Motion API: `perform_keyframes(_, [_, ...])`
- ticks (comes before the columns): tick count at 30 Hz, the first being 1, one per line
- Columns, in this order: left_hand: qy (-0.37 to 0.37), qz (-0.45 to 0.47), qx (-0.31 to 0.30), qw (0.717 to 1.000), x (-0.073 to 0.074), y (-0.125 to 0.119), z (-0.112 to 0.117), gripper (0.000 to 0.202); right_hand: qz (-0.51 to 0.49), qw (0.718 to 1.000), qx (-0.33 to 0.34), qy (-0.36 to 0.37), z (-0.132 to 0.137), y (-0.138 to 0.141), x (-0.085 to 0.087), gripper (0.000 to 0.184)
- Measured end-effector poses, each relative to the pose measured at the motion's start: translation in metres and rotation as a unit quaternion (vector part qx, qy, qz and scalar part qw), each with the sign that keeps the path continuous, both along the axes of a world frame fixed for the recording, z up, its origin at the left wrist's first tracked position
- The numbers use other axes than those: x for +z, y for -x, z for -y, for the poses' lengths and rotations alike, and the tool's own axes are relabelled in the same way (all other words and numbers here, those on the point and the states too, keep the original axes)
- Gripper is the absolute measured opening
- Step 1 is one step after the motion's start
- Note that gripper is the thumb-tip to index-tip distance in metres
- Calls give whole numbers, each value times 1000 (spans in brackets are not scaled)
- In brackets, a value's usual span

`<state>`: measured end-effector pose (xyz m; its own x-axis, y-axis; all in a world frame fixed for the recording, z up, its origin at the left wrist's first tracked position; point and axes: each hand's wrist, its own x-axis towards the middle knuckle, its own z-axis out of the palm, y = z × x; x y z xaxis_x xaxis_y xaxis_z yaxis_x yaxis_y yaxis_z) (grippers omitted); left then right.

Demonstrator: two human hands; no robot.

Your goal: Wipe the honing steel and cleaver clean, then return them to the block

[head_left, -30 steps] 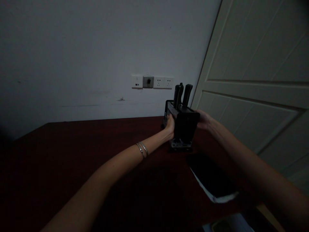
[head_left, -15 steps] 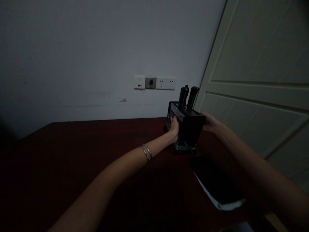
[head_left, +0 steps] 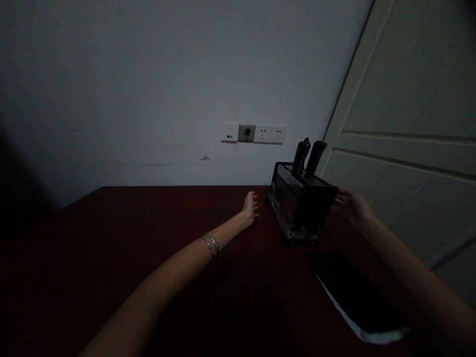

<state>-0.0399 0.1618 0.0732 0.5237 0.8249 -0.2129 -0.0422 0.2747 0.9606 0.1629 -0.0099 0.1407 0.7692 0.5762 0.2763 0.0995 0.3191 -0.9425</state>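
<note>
A dark knife block [head_left: 302, 206] stands on the dark red table [head_left: 156, 238], far right, near the wall. Two black knife handles [head_left: 308, 156] stick up from its top. My left hand [head_left: 250, 207] hovers a little to the left of the block, fingers loosely apart, holding nothing; bracelets ring that wrist. My right hand [head_left: 353, 204] is just off the block's right side, fingers spread and slightly blurred, not gripping it.
A dark flat object with a pale edge [head_left: 357, 302] lies on the table in front of the block. Wall sockets [head_left: 254, 134] sit above the table. A pale panelled door [head_left: 409, 148] stands close on the right.
Both hands have let go of the knife block and moved apart from its sides. The block now stands alone on the table; the view has shifted left.
</note>
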Motion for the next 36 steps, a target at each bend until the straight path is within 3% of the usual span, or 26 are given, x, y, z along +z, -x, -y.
perform_keyframes(4, [-101,-68,73,990,-10,48,-40,34,55,978,-169,-105,21,26,8,27])
perform_keyframes(6, [-166,-110,105,974,-15,74,-58,34,220,935,-226,-166,29,58,9,26])
perform_keyframes(8, [-231,-158,125,952,-19,100,-73,33,367,894,-220,-137,33,96,5,22])
perform_keyframes(9, [-261,-185,129,938,-22,112,-79,32,450,866,-192,-104,33,115,1,20])
perform_keyframes(11, [-314,-243,124,909,-27,136,-87,31,584,807,-67,-53,27,149,-10,23])
perform_keyframes(14, [-378,-326,104,860,-37,164,-92,33,649,755,93,29,6,188,-36,30])
perform_keyframes(19, [-445,-435,50,781,-52,186,-89,43,623,724,204,215,-43,223,-84,45])
perform_keyframes(23, [-483,-482,11,731,-58,185,-86,51,609,723,198,260,-78,228,-106,51])
perform_keyframes(28, [-509,-505,-10,697,-60,184,-84,55,580,737,151,312,-100,225,-115,55])
perform_keyframes(36, [-523,-512,-22,681,-56,187,-79,51,582,730,158,322,-97,224,-115,50])
